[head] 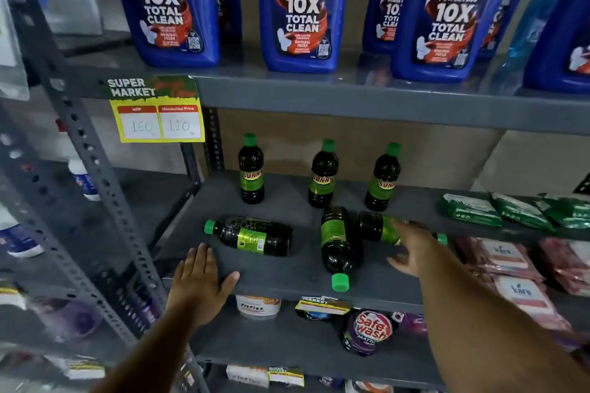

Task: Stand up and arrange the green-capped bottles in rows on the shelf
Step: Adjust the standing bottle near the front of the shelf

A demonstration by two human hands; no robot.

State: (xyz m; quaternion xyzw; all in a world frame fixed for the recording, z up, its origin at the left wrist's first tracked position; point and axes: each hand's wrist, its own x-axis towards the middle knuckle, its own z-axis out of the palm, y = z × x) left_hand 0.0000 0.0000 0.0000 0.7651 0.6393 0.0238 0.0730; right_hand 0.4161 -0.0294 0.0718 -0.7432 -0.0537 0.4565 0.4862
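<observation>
Three dark bottles with green caps stand upright in a row at the back of the grey shelf [287, 277]: left bottle [251, 171], middle bottle [322, 175], right bottle [381, 180]. Three more lie on their sides in front. One lying bottle [255, 236] has its cap to the left. Another [336, 246] points its cap at the front edge. A third [380, 226] lies behind my right hand, cap to the right. My left hand [199, 284] rests flat and open on the shelf's front edge. My right hand [412, 247] reaches over the third bottle, fingers spread.
Large blue Harpic bottles [300, 9] fill the shelf above. Green packets [469, 209] and pink packs [504, 258] lie at the right of the same shelf. A yellow price tag [159, 118] hangs at upper left. Tubs and pouches sit on the shelf below.
</observation>
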